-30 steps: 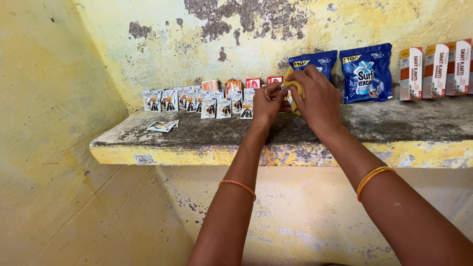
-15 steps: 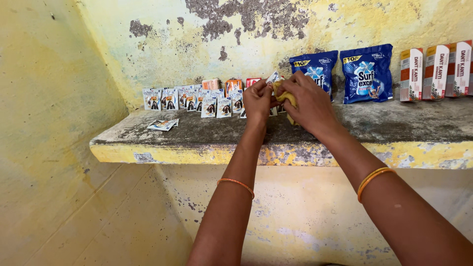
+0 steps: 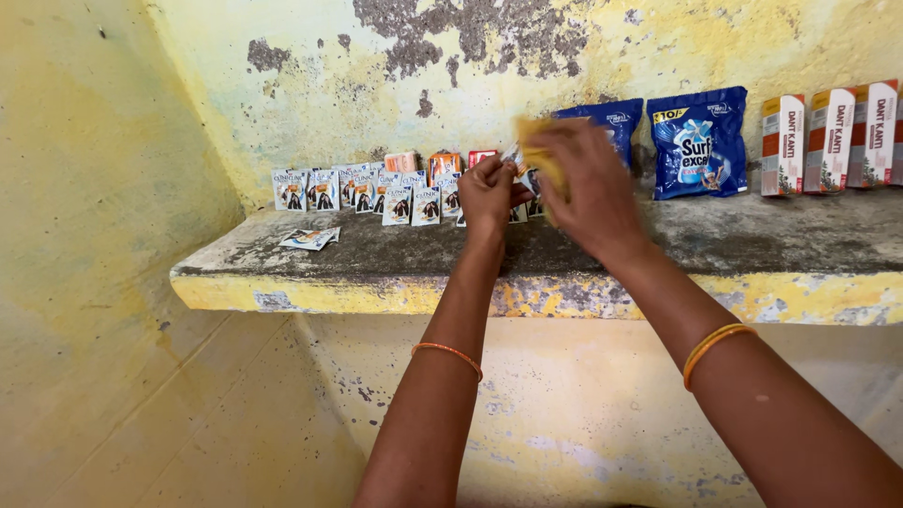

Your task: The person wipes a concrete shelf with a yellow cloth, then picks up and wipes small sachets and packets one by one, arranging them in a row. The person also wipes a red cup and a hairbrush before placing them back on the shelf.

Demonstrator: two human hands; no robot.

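Both arms reach out over the shelf (image 3: pixel 395 259). The right hand (image 3: pixel 588 188) grips a blurred yellow sachet (image 3: pixel 538 150), raised above the shelf. The left hand (image 3: pixel 486 193) pinches a small sachet (image 3: pixel 513 158) beside it. Behind stand a sachet row (image 3: pixel 367 193) and blue pouches (image 3: pixel 698 141).

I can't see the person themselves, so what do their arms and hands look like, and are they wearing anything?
Both forearms are bare, no sleeves in view. The left hand and right hand wear no gloves. Each arm carries a thin orange bangle, the right one looking like two stacked.
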